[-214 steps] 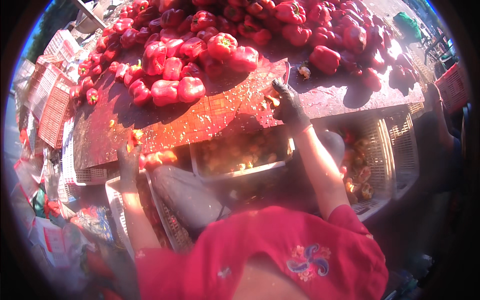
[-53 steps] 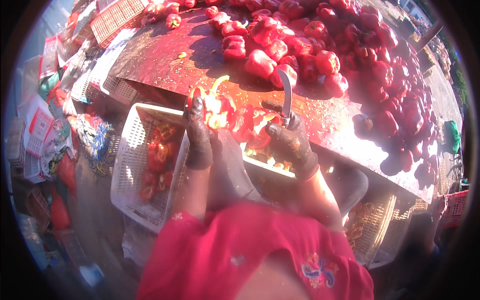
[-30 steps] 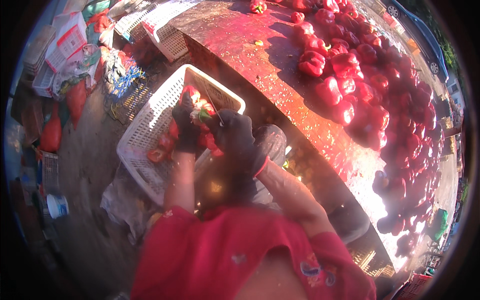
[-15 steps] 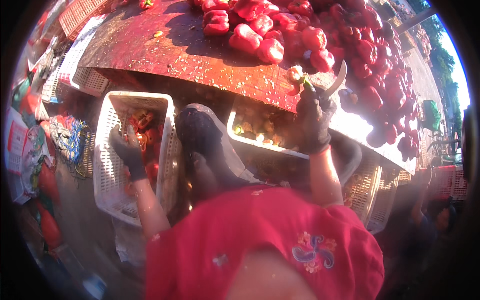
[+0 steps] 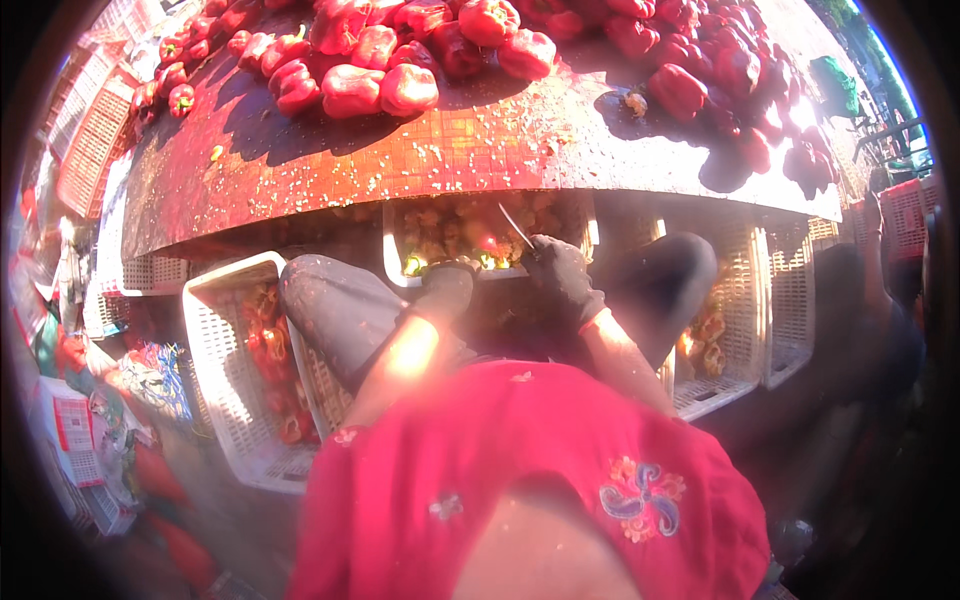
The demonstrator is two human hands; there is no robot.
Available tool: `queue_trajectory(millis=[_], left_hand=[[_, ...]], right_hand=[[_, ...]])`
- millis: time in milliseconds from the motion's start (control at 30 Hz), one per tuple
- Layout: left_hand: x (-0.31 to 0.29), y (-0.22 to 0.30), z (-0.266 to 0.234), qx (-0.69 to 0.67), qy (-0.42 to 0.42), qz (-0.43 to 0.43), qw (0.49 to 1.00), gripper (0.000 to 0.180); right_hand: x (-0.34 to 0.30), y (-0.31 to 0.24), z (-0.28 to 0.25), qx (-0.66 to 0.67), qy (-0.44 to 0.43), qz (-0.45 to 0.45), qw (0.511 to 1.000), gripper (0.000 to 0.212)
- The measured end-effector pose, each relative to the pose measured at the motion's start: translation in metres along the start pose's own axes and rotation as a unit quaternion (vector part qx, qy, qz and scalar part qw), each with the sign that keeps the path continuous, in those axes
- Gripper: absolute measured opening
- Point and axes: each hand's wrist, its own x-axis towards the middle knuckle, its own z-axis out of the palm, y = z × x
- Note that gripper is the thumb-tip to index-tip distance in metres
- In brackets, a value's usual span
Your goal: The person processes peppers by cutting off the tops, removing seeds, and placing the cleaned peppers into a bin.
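Observation:
My right hand point(image 5: 562, 278), in a dark glove, is closed round a knife point(image 5: 514, 225); its handle is hidden and its pale blade points up and left. To its left is my left hand point(image 5: 449, 284), gloved too, with fingers curled; what they hold, if anything, is hidden. Both hands are at the near rim of a white crate point(image 5: 390, 245) under the table edge. Pepper cores point(image 5: 450, 222), pale and greenish, fill that crate. By my left leg, a white plastic crate point(image 5: 215, 345) has red pepper pieces point(image 5: 268, 345) in it.
Whole red bell peppers point(image 5: 408, 90) are heaped across the far side of the red table point(image 5: 350, 165), which is strewn with pale seeds. Right of my right leg stands another white crate point(image 5: 742, 300) with pepper pieces. Orange crates point(image 5: 97, 140) lie far left, near tangled blue string point(image 5: 170, 380).
My left hand has left the pepper-piece crate and moved right to the core crate. My right hand has come down from the tabletop with the knife; the core beside it no longer shows there.

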Motion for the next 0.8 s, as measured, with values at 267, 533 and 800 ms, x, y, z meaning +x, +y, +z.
queue_trajectory(millis=[267, 533, 800], left_hand=[[-0.011, 0.007, 0.003, -0.032, 0.0, 0.026, 0.999, 0.023], [-0.02, -0.017, 0.039, -0.205, -0.03, -0.015, 0.978, 0.03], [-0.013, 0.001, 0.035, -0.338, -0.036, 0.044, 0.939, 0.027]], right_hand=[[-0.006, 0.014, 0.011, -0.065, -0.107, -0.037, 0.991, 0.023], [-0.007, 0.003, 0.007, 0.016, -0.111, 0.024, 0.993, 0.028], [0.013, 0.006, -0.06, 0.541, 0.184, 0.129, 0.811, 0.026]])
